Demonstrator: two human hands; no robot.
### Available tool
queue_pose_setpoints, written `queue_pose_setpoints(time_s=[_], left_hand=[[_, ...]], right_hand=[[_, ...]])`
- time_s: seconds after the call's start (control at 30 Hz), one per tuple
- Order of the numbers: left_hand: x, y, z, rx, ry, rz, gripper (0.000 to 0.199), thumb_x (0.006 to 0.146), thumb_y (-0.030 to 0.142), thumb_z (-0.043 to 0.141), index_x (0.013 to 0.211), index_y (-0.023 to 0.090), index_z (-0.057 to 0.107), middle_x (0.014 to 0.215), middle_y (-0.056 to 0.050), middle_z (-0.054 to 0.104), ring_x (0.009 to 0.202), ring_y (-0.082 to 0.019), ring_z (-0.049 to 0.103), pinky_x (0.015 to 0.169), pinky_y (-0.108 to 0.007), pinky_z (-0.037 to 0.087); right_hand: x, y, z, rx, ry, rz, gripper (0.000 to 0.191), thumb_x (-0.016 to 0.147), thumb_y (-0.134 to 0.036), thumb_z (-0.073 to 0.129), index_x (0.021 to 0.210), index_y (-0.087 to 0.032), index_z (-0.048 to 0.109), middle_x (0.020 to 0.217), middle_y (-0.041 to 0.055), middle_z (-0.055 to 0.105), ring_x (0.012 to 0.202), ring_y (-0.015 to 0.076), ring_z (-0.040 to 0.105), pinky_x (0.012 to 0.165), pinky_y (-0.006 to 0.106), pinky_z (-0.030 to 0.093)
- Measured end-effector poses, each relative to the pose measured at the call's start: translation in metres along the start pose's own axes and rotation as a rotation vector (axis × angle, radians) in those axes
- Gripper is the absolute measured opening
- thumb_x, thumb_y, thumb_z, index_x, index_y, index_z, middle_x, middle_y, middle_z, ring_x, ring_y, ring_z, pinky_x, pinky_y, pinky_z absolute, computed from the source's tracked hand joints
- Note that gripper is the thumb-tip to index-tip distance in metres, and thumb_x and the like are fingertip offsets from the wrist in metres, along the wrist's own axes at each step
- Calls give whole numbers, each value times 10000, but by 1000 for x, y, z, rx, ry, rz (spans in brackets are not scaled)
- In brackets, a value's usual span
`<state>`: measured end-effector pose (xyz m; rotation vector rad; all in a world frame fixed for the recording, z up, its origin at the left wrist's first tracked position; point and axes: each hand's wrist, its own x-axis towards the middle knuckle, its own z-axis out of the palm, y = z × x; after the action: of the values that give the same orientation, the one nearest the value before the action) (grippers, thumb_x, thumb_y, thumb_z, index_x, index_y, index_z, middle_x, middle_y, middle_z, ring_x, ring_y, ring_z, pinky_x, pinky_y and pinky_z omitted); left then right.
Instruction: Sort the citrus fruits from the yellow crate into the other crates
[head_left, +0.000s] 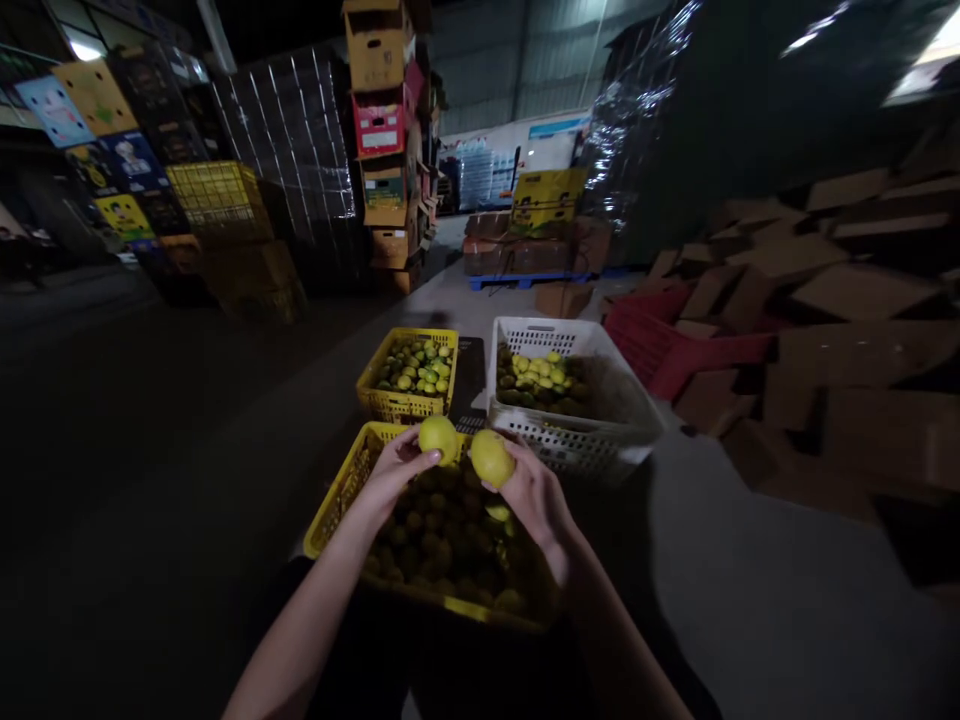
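My left hand [397,467] is closed around a yellow-green citrus fruit [438,440]. A second, yellower fruit [492,459] is in the fingers of my right hand [531,492]. Both fruits are held side by side with a small gap between them, above the near yellow crate [341,495], whose many fruits lie in shadow. Beyond my left hand stands a smaller yellow crate [405,407] with green and yellow fruits. Past my right hand is a white crate [592,440] partly filled with mostly yellow fruits.
Flattened cardboard [862,390] is heaped at the right, beside a red crate [660,345]. A tall stack of cartons [381,125] rises behind. Yellow crates [217,200] stand at the left, and a blue pallet [525,281] bears boxes farther back.
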<state>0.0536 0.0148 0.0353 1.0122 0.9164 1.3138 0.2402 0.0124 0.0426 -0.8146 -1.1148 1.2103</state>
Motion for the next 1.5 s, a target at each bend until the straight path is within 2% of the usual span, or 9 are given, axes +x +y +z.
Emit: queue_pose_setpoints(time_s=[0.1,0.23,0.37,0.57,0.8,1.0,1.17,1.37,1.5], left_hand=[[5,4,3,12,0,53,533,477,318,890,965,176,730,1016,-60,717,993,-222,627,930,-327,464],[8,6,0,20,48,35,556,458,243,890,985,185,722,1030,-58,717,1017,-239,627,949,-355,459],[10,5,-4,21,70,55,541,499,230,872,1014,186,714,1031,-57,711,979,-214,628,911,-328,470],[16,5,4,-101,48,112,519,510,214,868,1006,182,719,1062,-58,697,947,-185,621,884,-294,463],[23,14,10,-316,15,31,534,450,266,906,928,186,681,856,-14,684,840,-155,633,790,-256,465],[21,19,0,-337,97,-142,348,618,218,833,934,165,697,933,-44,692,839,-158,635,820,-275,494],[19,21,-3,-333,95,-137,205,739,229,748,937,202,702,947,-36,708,830,-179,668,867,-315,520],[23,17,-3,-306,129,-113,189,733,212,748,912,176,703,961,-46,706,885,-184,684,837,-305,555],[21,16,1,-217,149,-118,202,726,185,751,922,145,722,985,-86,710,959,-215,667,900,-336,530]], right_hand=[[0,8,0,26,7,82,323,780,-411,621,1059,-259,562,1031,57,680,828,227,658,604,331,529],[8,16,3,-98,82,-100,440,724,-385,709,1117,-275,544,1169,60,619,1045,230,603,845,358,520],[13,21,12,-258,164,-304,494,678,-346,749,1106,-260,518,1162,82,586,1039,229,599,871,381,511],[13,21,27,-252,264,-417,506,653,-305,781,1067,-247,496,1086,60,602,947,194,612,835,360,521],[19,24,33,80,301,-247,314,698,-313,741,962,-266,576,928,-19,649,854,147,603,794,307,499],[26,17,33,328,204,-19,367,623,-316,778,972,-265,680,1001,10,691,954,202,631,876,353,505],[29,17,27,352,198,61,342,627,-314,797,943,-274,672,979,-4,707,920,207,667,855,381,533],[31,19,24,275,210,89,281,677,-360,760,927,-250,693,1016,27,718,917,243,686,883,428,532],[29,21,24,177,125,90,324,713,-377,738,997,-224,703,1072,64,714,989,261,668,936,442,506]])
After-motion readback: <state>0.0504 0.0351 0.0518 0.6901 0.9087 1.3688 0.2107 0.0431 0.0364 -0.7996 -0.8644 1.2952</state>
